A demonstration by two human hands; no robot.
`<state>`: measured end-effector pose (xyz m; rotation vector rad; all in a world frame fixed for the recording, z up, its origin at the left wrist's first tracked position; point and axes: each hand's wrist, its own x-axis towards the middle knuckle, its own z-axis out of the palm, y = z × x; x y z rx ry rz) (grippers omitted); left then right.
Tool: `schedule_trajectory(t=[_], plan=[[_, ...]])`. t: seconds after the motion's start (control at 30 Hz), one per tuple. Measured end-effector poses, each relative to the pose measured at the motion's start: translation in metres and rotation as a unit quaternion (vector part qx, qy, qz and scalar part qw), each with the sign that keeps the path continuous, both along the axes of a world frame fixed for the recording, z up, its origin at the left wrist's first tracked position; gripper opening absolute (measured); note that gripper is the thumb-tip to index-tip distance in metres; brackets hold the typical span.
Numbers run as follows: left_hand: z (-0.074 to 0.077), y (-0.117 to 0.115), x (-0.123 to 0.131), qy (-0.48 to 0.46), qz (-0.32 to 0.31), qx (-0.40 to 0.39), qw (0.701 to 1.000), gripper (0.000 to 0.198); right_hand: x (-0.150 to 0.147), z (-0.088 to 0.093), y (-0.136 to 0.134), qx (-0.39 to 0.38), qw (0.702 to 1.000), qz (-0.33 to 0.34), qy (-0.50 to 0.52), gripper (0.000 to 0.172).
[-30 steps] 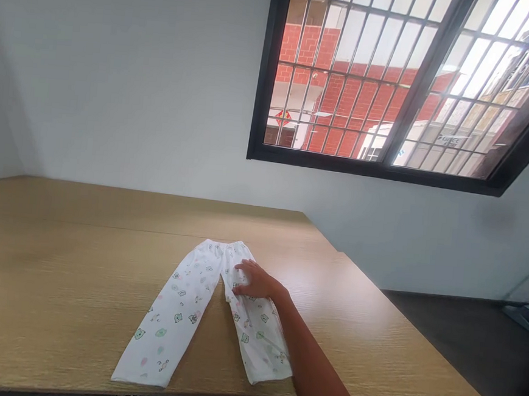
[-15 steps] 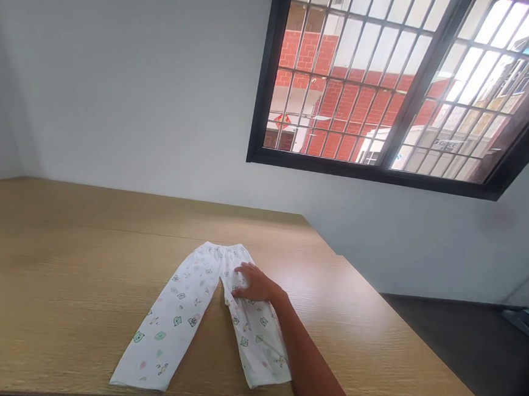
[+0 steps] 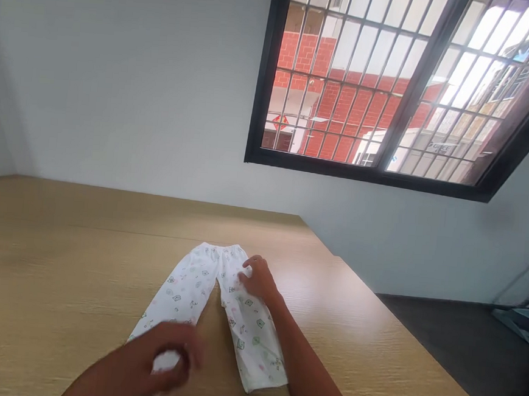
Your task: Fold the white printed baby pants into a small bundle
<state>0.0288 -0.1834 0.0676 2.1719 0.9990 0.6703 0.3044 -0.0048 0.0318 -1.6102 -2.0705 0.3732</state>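
Note:
White trousers (image 3: 194,278) with small printed animal figures lie spread on the wooden table, waistband away from me and both legs towards the near edge. My right hand (image 3: 259,278) is at the outer side of the right-hand trouser leg near the top, fingers apart and curved, with no fabric visibly gripped. Over the lower part of the left-hand leg is my left hand (image 3: 164,358), blurred, its thumb and fingers curved into a ring with a gap at the tips. It covers part of that leg's hem.
The wooden table (image 3: 80,269) reaches back to a pale wall (image 3: 140,90). Its right edge slants towards me, with dark floor (image 3: 428,333) beyond. A barred window (image 3: 346,94) is above on the right. Some bluish material (image 3: 522,325) lies at the far right.
My left hand has come into view from the lower left, over the left-hand trouser leg. My right hand has shifted slightly and its fingers are more curved, raised a little at the trousers' side.

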Motion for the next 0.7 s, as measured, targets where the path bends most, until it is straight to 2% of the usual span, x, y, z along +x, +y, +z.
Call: schedule_trajectory(t=[0.1, 0.17, 0.23, 0.3, 0.33, 0.4, 0.47, 0.53, 0.63, 0.7], plan=[[0.005, 0.056, 0.031, -0.088, -0.028, -0.016, 0.996, 0.020, 0.002, -0.002, 0.001, 0.001, 0.998, -0.063, 0.005, 0.015], [-0.001, 0.070, 0.058, -0.075, -0.045, -0.004, 0.996, 0.020, 0.004, -0.005, 0.003, -0.001, 0.997, -0.078, -0.012, 0.018], [-0.017, 0.062, 0.089, -0.003, -0.090, 0.049, 0.995, 0.022, 0.006, -0.007, 0.004, -0.009, 0.995, -0.092, -0.029, 0.027], [-0.043, 0.043, 0.119, 0.083, -0.112, 0.146, 0.979, 0.028, 0.008, -0.009, 0.007, -0.033, 0.993, -0.108, -0.029, 0.035], [-0.057, 0.033, 0.133, 0.126, -0.103, 0.200, 0.966, 0.024, 0.008, -0.009, 0.008, -0.046, 0.992, -0.114, -0.023, 0.038], [-0.084, 0.017, 0.154, 0.173, -0.031, 0.270, 0.947, 0.032, 0.007, -0.010, 0.010, -0.066, 0.991, -0.117, -0.008, 0.041], [-0.104, 0.009, 0.166, 0.191, -0.007, 0.282, 0.940, 0.035, 0.005, -0.010, 0.011, -0.066, 0.990, -0.122, -0.006, 0.041], [-0.115, 0.008, 0.169, 0.198, -0.011, 0.269, 0.943, 0.032, 0.003, -0.010, 0.012, -0.057, 0.990, -0.132, -0.013, 0.037], [-0.123, 0.010, 0.163, 0.184, -0.023, 0.237, 0.954, 0.025, 0.000, -0.011, 0.013, -0.051, 0.991, -0.126, 0.001, 0.025], [-0.126, 0.010, 0.155, 0.161, -0.009, 0.215, 0.963, 0.021, -0.001, -0.013, 0.014, -0.044, 0.994, -0.096, 0.036, 0.016]])
